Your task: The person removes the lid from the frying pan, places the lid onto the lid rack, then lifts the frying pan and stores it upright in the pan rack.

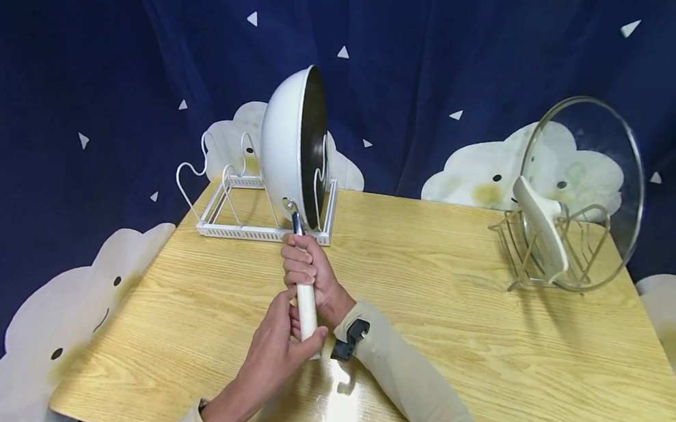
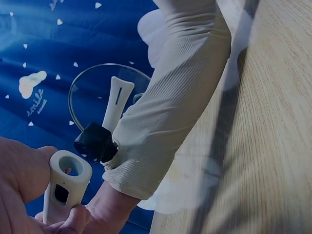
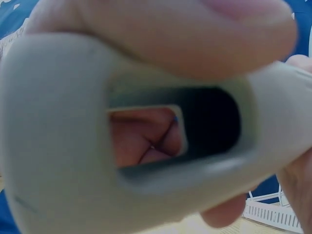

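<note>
A white wok (image 1: 280, 139) with a dark inside stands on edge over the white wire rack (image 1: 255, 233), its open side facing right. My right hand (image 1: 318, 271) grips the pale handle (image 1: 306, 311) close to the metal joint, fingers wrapped round it. Lower down, my left hand (image 1: 273, 342) holds the handle's end between thumb and fingers. In the left wrist view, the handle end (image 2: 68, 183) shows a round hole and a slot, with the left hand (image 2: 22, 190) around it. The slotted handle (image 3: 58, 122) fills most of the right wrist view, with a thumb along its top.
At the back right, a large glass lid (image 1: 641, 167) with a long white grip (image 1: 543, 226) leans upright in a gold wire rack (image 1: 520, 264). Both racks stand on the wooden table (image 1: 429, 282). A dark blue curtain (image 1: 405, 39) with cloud prints hangs behind.
</note>
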`<state>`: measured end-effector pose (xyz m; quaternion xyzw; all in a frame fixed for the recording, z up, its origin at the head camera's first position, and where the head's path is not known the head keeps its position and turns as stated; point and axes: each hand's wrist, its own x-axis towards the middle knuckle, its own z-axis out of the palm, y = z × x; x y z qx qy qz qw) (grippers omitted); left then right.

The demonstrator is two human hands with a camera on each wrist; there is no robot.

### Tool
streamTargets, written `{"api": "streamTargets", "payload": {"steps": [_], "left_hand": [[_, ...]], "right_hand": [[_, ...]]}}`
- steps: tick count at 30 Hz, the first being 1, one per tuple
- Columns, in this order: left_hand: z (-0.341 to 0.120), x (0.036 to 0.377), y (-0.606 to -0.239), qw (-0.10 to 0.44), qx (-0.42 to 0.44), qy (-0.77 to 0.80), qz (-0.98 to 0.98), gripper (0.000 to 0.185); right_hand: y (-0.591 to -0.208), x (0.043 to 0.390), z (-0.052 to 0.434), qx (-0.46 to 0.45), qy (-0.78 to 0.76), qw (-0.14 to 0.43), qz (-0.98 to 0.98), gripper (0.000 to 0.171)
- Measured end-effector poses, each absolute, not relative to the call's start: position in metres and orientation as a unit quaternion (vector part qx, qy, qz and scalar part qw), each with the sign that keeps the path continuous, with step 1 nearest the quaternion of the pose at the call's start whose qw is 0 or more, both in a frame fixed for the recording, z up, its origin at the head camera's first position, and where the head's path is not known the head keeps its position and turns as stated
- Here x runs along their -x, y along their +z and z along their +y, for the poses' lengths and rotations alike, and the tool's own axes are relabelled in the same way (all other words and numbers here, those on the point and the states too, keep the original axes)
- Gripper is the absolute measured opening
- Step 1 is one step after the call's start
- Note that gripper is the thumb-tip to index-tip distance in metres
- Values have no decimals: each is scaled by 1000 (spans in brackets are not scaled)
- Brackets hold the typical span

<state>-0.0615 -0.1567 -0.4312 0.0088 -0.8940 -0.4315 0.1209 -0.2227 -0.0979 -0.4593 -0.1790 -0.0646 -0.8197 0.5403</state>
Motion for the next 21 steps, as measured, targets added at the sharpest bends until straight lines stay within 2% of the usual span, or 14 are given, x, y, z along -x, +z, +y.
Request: {"api": "streamTargets", "payload": {"steps": [21], "left_hand": [[-154, 65, -434, 124, -4, -428, -895, 53]], "right_hand": [[-464, 225, -95, 158, -822, 541, -79, 13]]}}
